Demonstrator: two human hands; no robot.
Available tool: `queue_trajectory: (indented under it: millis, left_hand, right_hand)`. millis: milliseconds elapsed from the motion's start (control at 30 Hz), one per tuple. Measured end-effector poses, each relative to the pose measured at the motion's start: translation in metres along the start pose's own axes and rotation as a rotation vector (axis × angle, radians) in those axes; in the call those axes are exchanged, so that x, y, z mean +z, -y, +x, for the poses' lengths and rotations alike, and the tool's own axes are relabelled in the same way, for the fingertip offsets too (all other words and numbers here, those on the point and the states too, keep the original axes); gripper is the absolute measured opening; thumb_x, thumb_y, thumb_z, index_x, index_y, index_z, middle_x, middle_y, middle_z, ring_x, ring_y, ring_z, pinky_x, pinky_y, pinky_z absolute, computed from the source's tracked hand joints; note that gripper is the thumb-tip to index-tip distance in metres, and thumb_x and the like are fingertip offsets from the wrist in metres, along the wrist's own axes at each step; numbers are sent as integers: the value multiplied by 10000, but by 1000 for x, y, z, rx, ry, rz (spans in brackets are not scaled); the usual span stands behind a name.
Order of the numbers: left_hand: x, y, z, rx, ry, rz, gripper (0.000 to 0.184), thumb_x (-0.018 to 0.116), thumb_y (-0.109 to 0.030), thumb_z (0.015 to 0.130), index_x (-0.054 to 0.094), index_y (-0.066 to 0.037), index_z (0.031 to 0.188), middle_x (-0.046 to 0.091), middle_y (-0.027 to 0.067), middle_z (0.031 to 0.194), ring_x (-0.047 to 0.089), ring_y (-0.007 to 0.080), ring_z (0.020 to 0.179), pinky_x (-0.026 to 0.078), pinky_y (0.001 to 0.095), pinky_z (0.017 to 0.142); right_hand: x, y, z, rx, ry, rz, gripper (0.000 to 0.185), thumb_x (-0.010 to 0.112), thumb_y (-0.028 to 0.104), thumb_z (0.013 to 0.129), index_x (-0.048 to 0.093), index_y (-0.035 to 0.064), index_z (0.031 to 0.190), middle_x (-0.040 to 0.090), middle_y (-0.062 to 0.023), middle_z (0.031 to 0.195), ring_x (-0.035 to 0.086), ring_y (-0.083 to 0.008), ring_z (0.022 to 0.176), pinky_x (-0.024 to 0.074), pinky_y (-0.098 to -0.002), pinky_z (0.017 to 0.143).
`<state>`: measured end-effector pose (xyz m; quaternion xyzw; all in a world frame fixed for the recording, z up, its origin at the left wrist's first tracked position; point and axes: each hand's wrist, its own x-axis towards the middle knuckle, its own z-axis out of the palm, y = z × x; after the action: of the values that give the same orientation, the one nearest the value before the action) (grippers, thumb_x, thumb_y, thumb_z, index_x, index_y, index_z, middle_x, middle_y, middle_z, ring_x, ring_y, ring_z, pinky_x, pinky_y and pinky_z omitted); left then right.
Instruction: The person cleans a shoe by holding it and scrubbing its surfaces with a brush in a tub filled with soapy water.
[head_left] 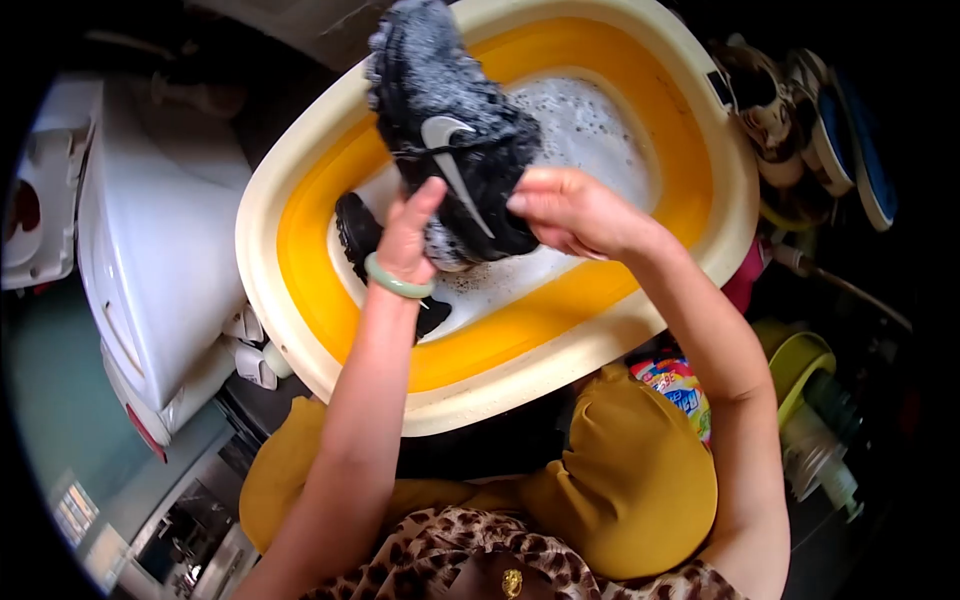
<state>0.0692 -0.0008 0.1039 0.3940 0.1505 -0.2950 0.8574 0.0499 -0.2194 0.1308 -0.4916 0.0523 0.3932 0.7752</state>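
A wet black sneaker (pixel 470 165) with a white swoosh is held up over the basin, its upper side coated in suds. My left hand (pixel 405 235), with a pale green bangle on the wrist, grips it from the left, thumb against its side. The fingers of my right hand (pixel 575 210) pinch the sneaker's right-hand edge. Below, foamy water (pixel 590 125) fills the bottom of the yellow and cream basin (pixel 700 130). Another black shoe (pixel 358 235) lies in that water, partly hidden behind my left hand and wrist.
Several shoes (pixel 820 130) stand by the basin's right rim. A colourful packet (pixel 675 390) lies near my right knee, and a green bowl (pixel 800 360) is farther right. On the left is a white glossy fixture (pixel 165 230). My knees are against the basin's near side.
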Motion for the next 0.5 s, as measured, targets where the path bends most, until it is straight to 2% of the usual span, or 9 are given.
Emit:
queue_trajectory:
  millis: [67, 100, 133, 200, 267, 333, 367, 467, 500]
  left_hand:
    - [6, -15, -3, 134, 70, 53, 555, 672, -154, 835, 418, -23, 1310, 562, 122, 1210, 578, 230, 1072, 469, 355, 944]
    - [0, -16, -3, 151, 35, 163, 575, 672, -139, 826, 403, -30, 1321, 551, 119, 1222, 566, 229, 1093, 459, 357, 958]
    - [-5, -11, -4, 138, 18, 211, 581, 673, -135, 820, 402, -39, 1325, 546, 108, 1227, 552, 230, 1116, 444, 362, 977]
    - [-10, -5, -2, 82, 16, 145, 601, 679, -150, 820, 391, -35, 1335, 538, 105, 1243, 542, 229, 1131, 431, 363, 990]
    - [-9, -2, -2, 102, 28, 61, 611, 683, -164, 820, 390, -31, 1339, 533, 106, 1255, 543, 226, 1130, 429, 358, 989]
    - [-12, 0, 0, 114, 16, 70, 608, 681, -176, 825, 394, -23, 1339, 534, 106, 1257, 542, 226, 1130, 427, 358, 990]
    - [-14, -2, 0, 124, 28, 88, 602, 680, -177, 826, 399, -21, 1336, 536, 106, 1254, 544, 228, 1129, 427, 358, 991]
    - [-20, -6, -2, 122, 37, 91, 615, 695, -182, 810, 407, -11, 1327, 538, 114, 1250, 548, 236, 1123, 429, 363, 990]
    - [-22, -9, -3, 141, 53, 108, 622, 699, -181, 806, 406, -11, 1327, 537, 116, 1250, 548, 240, 1123, 431, 366, 989]
  right_hand:
    - [-13, -8, -21, 140, 165, -95, 279, 510, 171, 944, 597, 108, 1201, 418, 53, 546, 313, -25, 413, 236, -189, 351]
    - [-21, -14, -20, 119, 231, 8, 438, 513, 195, 951, 442, 134, 1379, 462, 64, 656, 332, -18, 479, 259, -171, 393]
    - [-25, -19, -14, 115, 227, 9, 438, 513, 195, 951, 442, 134, 1379, 462, 64, 656, 332, -18, 479, 259, -171, 393]
    - [-19, -20, -1, -75, 57, -6, 407, 523, 199, 950, 469, 99, 1341, 487, 69, 786, 356, -4, 542, 287, -151, 444]
    - [-16, -1, 6, -184, -3, 85, 293, 509, 171, 954, 504, 21, 1206, 508, 49, 869, 344, 0, 572, 301, -132, 486]
    - [-1, -16, 21, -313, 4, 352, 287, 492, 174, 959, 495, 27, 1206, 514, 46, 871, 352, 0, 566, 308, -130, 478]
    - [7, -19, 23, -331, 47, 456, 244, 480, 168, 960, 509, 47, 1171, 516, 50, 857, 370, 2, 550, 303, -130, 446]
    - [10, -20, 4, -88, 88, 150, 229, 477, 234, 971, 523, 77, 1131, 426, 62, 614, 342, -3, 450, 241, -151, 347]
    - [13, -17, -3, -46, 110, 128, 307, 487, 272, 969, 506, 95, 1219, 379, 63, 560, 327, -6, 428, 230, -160, 326]
